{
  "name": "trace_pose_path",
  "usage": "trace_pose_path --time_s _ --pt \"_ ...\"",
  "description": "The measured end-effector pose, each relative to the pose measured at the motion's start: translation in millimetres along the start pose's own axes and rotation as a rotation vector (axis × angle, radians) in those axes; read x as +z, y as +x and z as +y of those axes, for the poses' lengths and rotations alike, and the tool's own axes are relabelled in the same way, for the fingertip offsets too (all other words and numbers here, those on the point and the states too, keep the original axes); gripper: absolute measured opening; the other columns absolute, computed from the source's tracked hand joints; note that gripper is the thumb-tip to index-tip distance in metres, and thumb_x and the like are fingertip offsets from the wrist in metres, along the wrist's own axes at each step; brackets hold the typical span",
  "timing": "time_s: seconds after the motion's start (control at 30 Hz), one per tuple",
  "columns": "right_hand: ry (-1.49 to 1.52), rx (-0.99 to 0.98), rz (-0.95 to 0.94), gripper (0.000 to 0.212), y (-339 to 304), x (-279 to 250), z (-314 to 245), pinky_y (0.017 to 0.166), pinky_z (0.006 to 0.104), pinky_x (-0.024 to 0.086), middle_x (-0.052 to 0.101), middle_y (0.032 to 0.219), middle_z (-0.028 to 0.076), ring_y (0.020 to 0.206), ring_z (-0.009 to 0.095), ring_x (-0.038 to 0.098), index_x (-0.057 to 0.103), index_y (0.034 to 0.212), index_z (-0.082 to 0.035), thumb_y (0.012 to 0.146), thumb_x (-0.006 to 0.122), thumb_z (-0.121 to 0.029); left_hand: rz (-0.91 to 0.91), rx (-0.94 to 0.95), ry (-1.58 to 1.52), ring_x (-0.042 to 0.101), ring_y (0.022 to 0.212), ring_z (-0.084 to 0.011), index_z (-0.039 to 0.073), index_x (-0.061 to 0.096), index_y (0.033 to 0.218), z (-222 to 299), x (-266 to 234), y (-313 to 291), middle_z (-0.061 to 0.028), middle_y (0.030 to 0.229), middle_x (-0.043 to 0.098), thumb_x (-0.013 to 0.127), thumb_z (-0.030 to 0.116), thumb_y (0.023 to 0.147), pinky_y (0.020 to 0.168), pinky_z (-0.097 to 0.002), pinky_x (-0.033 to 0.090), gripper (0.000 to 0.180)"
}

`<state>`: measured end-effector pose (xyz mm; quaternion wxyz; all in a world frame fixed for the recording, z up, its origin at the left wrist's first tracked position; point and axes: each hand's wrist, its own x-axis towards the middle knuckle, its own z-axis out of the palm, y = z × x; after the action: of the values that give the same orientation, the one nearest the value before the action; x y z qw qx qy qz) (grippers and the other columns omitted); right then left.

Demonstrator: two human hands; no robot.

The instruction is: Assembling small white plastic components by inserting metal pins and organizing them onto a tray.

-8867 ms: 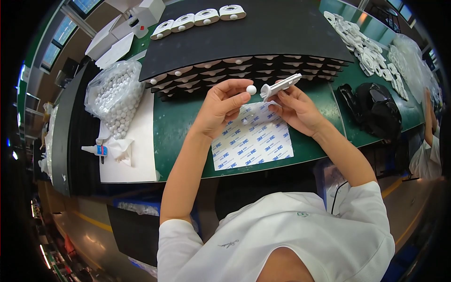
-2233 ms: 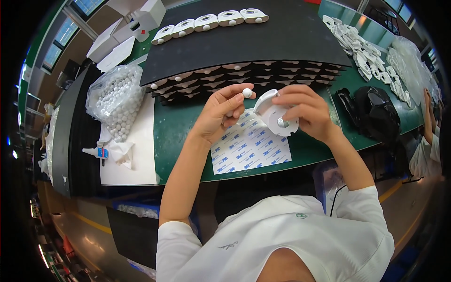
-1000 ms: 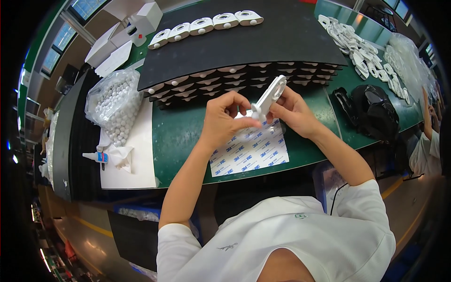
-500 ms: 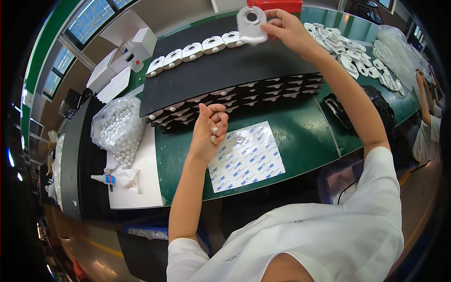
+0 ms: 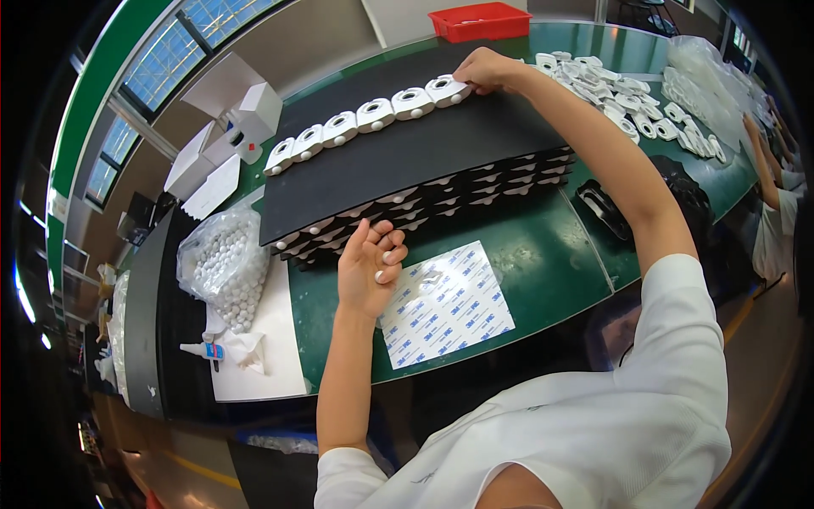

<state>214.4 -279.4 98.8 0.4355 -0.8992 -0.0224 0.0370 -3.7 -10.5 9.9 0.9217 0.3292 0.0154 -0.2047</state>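
My right hand [image 5: 487, 69] reaches to the far side of the black board stack and pinches a white plastic part with a round hole [image 5: 444, 90]. That part sits at the right end of a slanting row of similar white parts [image 5: 373, 115] on the top black board [image 5: 407, 148]. Each part in the row has a small white ball at its near edge. My left hand [image 5: 370, 270] is palm up in front of the stack, its fingers curled round a few small white balls [image 5: 380, 276].
A clear bag of white balls [image 5: 222, 254] stands left, near a glue bottle [image 5: 203, 349] and crumpled tissue [image 5: 248, 352]. Printed backing sheet [image 5: 449, 310] lies in front of the stack. Loose white parts [image 5: 627, 102] are heaped right, and a red bin [image 5: 480, 22] stands behind.
My right hand has brought the raised white part down onto the board at the row's right end. The left hand's fingers have loosened slightly around the balls. The whole view has shifted a little.
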Motion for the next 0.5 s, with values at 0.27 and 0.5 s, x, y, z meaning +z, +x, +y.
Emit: trace_pose_path --time_s 0.27,0.5 --pt "-0.065 -0.292 0.178 0.036 12.3 -81.5 51.3 0.066 0.0286 0.05 0.062 0.089 0.009 0.075 0.016 0.059 0.061 0.107 -0.005 0.081 0.06 -0.031 -0.102 -0.049 -0.026 0.04 0.06 -0.0108 0.003 0.05 0.097 1.3 -8.7 4.4 -0.0069 0.081 0.046 0.041 0.031 0.092 0.037 -0.0156 0.026 0.03" --pt "-0.938 0.098 0.175 0.068 19.9 -117.3 144.4 0.1 0.0529 0.027 0.03 0.139 0.012 0.126 0.036 0.029 0.038 0.132 -0.018 0.076 0.055 -0.052 -0.244 -0.029 0.208 0.035 0.05 -0.0086 0.005 0.043 0.094 13.0 -16.2 -1.4 -0.0067 0.077 0.044 0.039 0.036 0.092 0.036 -0.0152 0.028 0.031"
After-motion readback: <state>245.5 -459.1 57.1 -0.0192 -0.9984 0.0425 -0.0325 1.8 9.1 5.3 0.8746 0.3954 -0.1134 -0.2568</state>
